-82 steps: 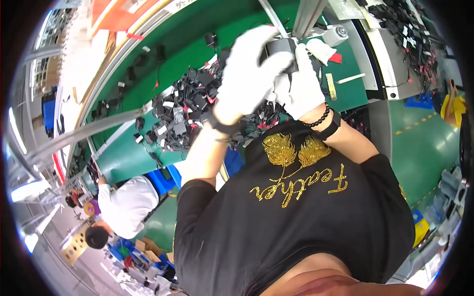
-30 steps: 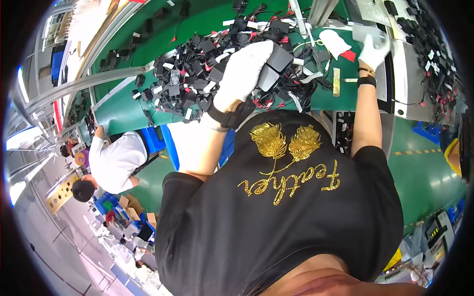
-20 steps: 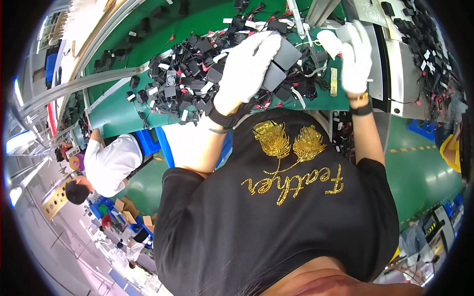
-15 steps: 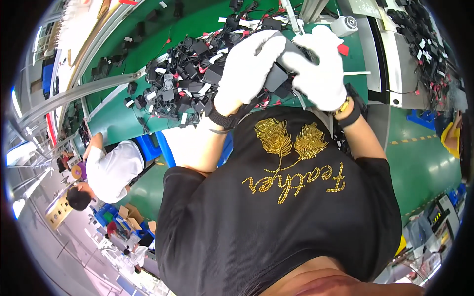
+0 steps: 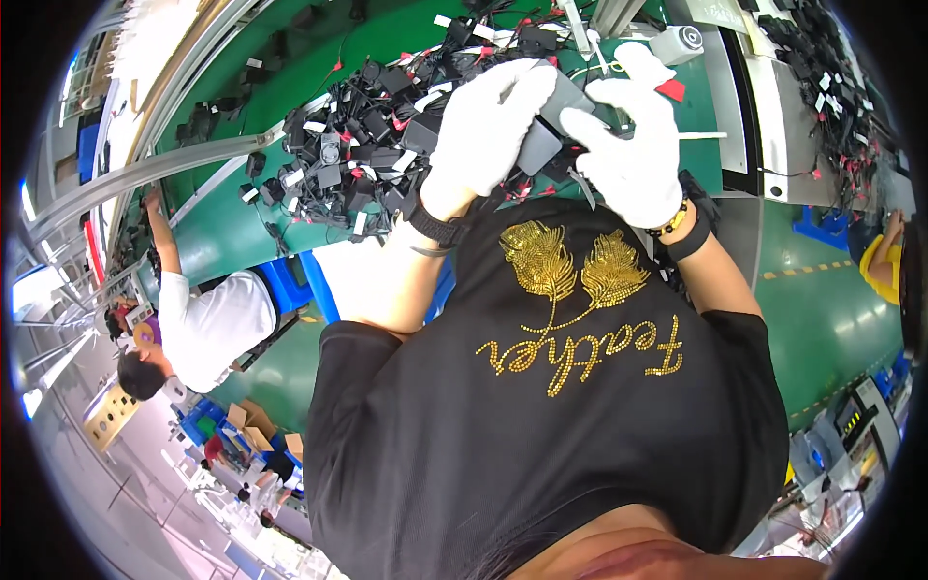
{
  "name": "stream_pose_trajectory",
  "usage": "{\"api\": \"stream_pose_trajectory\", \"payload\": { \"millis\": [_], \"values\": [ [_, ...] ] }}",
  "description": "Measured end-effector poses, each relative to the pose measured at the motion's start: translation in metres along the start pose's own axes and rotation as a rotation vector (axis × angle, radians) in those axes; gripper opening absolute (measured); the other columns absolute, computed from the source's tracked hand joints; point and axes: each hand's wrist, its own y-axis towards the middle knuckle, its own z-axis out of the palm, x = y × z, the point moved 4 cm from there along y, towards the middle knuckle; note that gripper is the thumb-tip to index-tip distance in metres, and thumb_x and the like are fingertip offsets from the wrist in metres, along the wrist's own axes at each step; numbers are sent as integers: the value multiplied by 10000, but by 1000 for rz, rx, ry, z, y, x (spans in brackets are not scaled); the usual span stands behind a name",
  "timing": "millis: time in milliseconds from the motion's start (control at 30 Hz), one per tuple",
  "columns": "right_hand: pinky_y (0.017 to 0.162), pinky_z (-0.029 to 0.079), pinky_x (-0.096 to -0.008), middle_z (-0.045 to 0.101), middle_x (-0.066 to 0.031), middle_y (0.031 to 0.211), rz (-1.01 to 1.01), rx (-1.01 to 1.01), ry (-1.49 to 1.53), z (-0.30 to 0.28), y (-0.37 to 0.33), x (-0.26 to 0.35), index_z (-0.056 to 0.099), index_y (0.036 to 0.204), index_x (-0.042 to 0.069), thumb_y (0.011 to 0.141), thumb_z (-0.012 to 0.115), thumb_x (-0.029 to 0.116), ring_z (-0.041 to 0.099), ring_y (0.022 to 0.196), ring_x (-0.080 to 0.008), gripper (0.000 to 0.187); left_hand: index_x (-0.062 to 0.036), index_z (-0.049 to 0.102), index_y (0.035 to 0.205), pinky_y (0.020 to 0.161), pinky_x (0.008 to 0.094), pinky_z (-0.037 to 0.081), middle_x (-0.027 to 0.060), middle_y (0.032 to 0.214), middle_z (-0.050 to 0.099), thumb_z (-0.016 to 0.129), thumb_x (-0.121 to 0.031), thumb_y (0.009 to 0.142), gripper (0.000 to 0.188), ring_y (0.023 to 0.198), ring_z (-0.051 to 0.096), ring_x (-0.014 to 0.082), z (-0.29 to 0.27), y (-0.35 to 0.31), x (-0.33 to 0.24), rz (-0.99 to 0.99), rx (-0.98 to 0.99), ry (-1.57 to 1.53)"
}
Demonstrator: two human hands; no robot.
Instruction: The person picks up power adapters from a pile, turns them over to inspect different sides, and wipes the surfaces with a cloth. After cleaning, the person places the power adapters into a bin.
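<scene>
My left hand (image 5: 491, 126), in a white glove, is closed on a dark grey box-shaped power adapter (image 5: 566, 97), with its fingers along the left side. From the right, my right hand (image 5: 633, 145), also gloved in white, closes on the adapter's right end between thumb and bent fingers. Some of its grip is hidden by the glove. Just below lies another dark grey box (image 5: 539, 150), close to my left fingers. A big heap of black adapters with cables, white tags and red bits (image 5: 372, 145) spreads to the left of my hands.
A green worktable (image 5: 222, 237) carries the heap, with a metal rail (image 5: 193, 159) across its left part. A white cylinder (image 5: 677, 44) and a red piece (image 5: 671, 90) are beyond my right hand. More cabled parts (image 5: 836, 106) lie far right. A person in white (image 5: 217, 324) works at left.
My right hand has shifted slightly down, and its thumb has moved along the adapter. More of the adapter's face shows between my hands. The person at left has stretched an arm further out.
</scene>
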Motion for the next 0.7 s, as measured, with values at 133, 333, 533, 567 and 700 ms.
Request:
{"api": "stream_pose_trajectory", "payload": {
  "millis": [133, 333, 533, 567, 700],
  "values": [
    [957, 378, -420, 514, -142, 1191, 82, -107, 52, 4, 0, -5, 694, 1011, 93, 653, 682, 114, 458, 1151, -332, 359, 9, 619, 1074, 769, 289, 471, 147, 943, 663, 553, -323, 878, 391, 835, 631, 212, 1, -2, 0, 12, -27, -11],
    [967, 365, -452, 519, -177, 1213, -50, -59, -69, 7, 9, 11, 698, 992, 128, 667, 694, 241, 475, 1140, -366, 344, 2, 623, 1057, 743, 298, 474, 140, 911, 661, 549, -308, 882, 364, 810, 629, 217, 1, 1, -8, 38, -28, 35],
    [973, 356, -469, 520, -173, 1240, -99, 51, -104, 5, 0, 17, 713, 983, 197, 715, 677, 263, 474, 1148, -362, 278, -7, 623, 1060, 727, 299, 476, 137, 897, 658, 544, -310, 884, 360, 798, 628, 214, 8, 3, -3, 69, -18, 31],
    [973, 356, -469, 520, -173, 1240, -97, 47, -105, 3, 0, 18, 713, 983, 197, 715, 677, 263, 474, 1148, -362, 278, -4, 622, 1062, 733, 301, 477, 140, 899, 657, 544, -315, 886, 366, 806, 628, 219, 8, 3, -5, 66, -26, 42],
    [967, 367, -459, 522, -176, 1235, -58, -57, -89, -2, -1, 9, 700, 1001, 131, 693, 690, 238, 480, 1138, -364, 326, 8, 616, 1069, 752, 297, 476, 144, 910, 658, 544, -329, 892, 387, 823, 628, 217, 13, 4, -11, 23, -18, 81]
  ]
}}
